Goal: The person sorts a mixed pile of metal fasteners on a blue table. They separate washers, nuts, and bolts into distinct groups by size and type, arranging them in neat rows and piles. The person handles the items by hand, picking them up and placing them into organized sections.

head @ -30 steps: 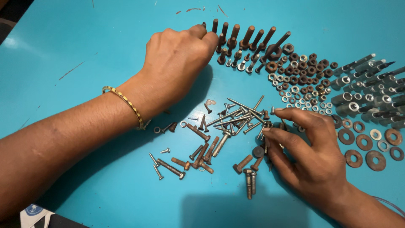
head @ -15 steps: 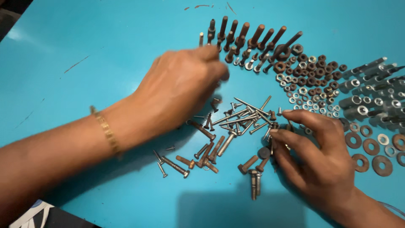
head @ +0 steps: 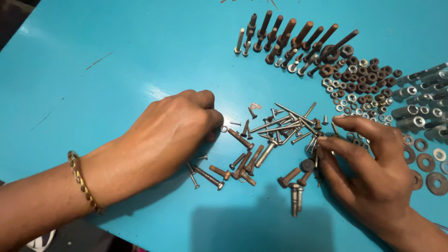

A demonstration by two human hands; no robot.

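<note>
A loose pile of mixed screws and bolts (head: 275, 133) lies on the blue table (head: 116, 56). My left hand (head: 172, 126), with a gold bracelet (head: 81, 182) on the wrist, rests knuckles up at the pile's left edge. Its fingers are curled down beside a small ring washer (head: 225, 129), and the fingertips are hidden. My right hand (head: 373, 163) is at the pile's right edge, thumb and fingers pinching a few thin screws (head: 316, 148). Short rusty bolts (head: 295, 179) lie just in front of it.
A fanned row of long rusty bolts (head: 289, 35) lies at the far side. To its right sit a cluster of nuts (head: 359, 77), grey metal sleeves (head: 417, 100) and flat washers (head: 427, 163). The table's near edge runs under my left forearm.
My left hand has drawn back from the row of long bolts to the left edge of the loose pile. My right hand has stayed at the pile, still pinching thin screws.
</note>
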